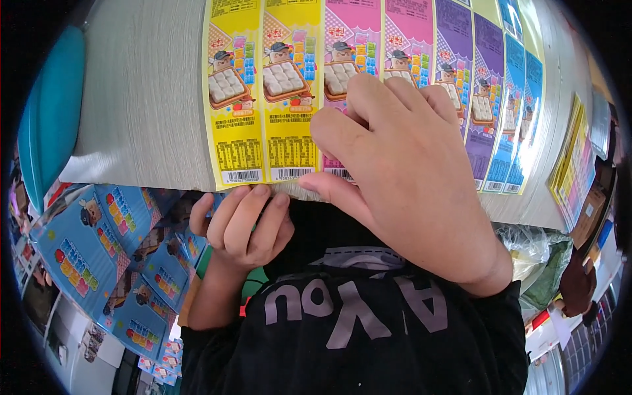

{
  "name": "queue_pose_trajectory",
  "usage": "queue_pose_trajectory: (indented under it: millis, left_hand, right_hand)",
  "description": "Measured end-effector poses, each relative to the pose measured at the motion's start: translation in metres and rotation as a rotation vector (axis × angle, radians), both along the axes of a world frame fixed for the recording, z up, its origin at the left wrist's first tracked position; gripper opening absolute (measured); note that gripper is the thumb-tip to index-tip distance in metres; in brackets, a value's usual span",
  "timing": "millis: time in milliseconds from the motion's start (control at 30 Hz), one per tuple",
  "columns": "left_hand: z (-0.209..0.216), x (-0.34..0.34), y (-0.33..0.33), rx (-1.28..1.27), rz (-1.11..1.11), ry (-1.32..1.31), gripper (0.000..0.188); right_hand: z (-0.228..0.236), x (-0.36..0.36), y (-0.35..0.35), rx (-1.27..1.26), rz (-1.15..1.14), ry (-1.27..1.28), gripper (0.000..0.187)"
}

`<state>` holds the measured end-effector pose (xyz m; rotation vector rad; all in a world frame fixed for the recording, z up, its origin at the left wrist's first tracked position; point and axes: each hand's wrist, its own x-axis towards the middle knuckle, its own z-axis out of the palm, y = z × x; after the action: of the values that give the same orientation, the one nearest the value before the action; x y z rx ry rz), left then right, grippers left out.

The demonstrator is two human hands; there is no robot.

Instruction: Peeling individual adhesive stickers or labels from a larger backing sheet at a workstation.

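A sheet of printed labels (pixel 289 125) in yellow, pink, purple and blue strips lies on a pale wood-grain table, reaching the near edge. My left hand (pixel 247 227) is at that edge below the yellow strips. Its fingers are curled close together, their tips at the sheet's lower border; its thumb is hidden. Over the pink strips lies my right hand (pixel 401 151), covering part of them. Its fingers bend down toward the sheet, and the thumb stands apart from them near the lower border between yellow and pink. What lies under its palm is hidden.
A teal plastic basin or tray (pixel 56 118) stands at the left. Below it are blue printed cartons (pixel 105 243). More yellow and pink label sheets (pixel 571 164) lie on the table's right side. A clear plastic bag (pixel 526 247) hangs near the right front edge.
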<state>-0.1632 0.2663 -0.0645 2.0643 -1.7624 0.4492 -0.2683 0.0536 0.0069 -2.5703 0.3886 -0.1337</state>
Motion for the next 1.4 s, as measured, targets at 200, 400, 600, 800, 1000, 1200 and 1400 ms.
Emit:
queue_pose_trajectory:
  millis: [200,400,600,800,1000,1200,1400]
  left_hand:
    - [0.001,-0.005,-0.003,0.0,0.095,-0.022,0.023]
    - [-0.001,0.005,-0.004,0.001,0.097,-0.067,0.024]
    - [-0.003,0.009,0.005,0.045,0.148,-0.153,0.026]
    - [0.005,-0.003,-0.003,0.066,0.159,-0.094,0.035]
    - [0.007,-0.006,-0.004,0.096,0.156,-0.017,0.037]
    - [0.005,0.0,-0.006,0.117,0.161,-0.059,0.043]
    - [0.002,-0.001,-0.008,0.118,0.182,-0.074,0.045]
  right_hand:
    - [0.001,0.0,-0.001,0.021,0.001,0.02,0.029]
    - [0.0,0.001,0.0,0.047,-0.011,0.003,0.029]
    - [0.001,0.001,0.0,0.061,-0.006,0.017,0.029]
    - [-0.001,0.002,0.01,-0.044,-0.048,0.002,0.033]
    - [-0.006,0.01,0.015,0.011,-0.064,-0.041,0.033]
    - [0.0,0.003,0.004,0.098,0.029,-0.015,0.025]
    - [0.001,-0.01,-0.007,0.067,0.028,-0.036,0.024]
